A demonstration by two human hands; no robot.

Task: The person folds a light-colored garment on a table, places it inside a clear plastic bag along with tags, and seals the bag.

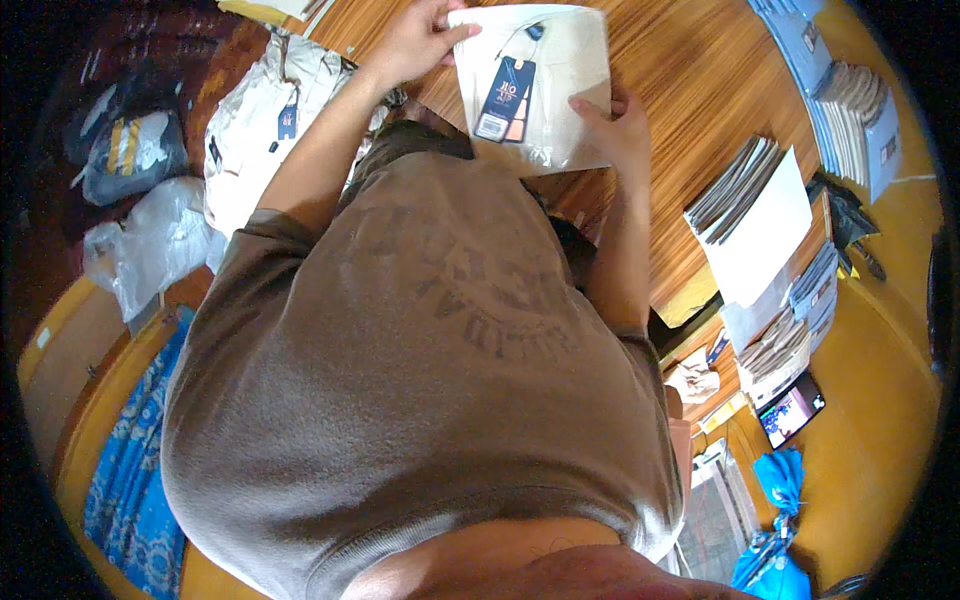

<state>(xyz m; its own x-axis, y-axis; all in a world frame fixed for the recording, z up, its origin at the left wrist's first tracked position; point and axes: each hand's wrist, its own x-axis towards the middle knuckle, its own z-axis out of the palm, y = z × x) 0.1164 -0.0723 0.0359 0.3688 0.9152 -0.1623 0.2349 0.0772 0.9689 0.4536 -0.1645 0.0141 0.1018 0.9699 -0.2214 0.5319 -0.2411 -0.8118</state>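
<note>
Between my hands, over the near side of the wooden table (690, 60), is a flat off-white folded garment (570, 75) in a clear plastic bag. A navy hang tag (508, 92) on a dark string lies across its front, with paler stickers beside the tag. My left hand (425, 45) pinches the package at its upper left corner, thumb on the front. Gripping the right edge is my right hand (618, 130), its thumb pressed on the front face and its fingers partly hidden behind.
Left of me lies a heap of cream garments (260, 105) with navy tags, beside crumpled clear plastic bags (155, 245). To the right are a stack of folded dark sheets (735, 190), a white sheet (770, 240), more folded packs (850, 105) and a lit phone (790, 410).
</note>
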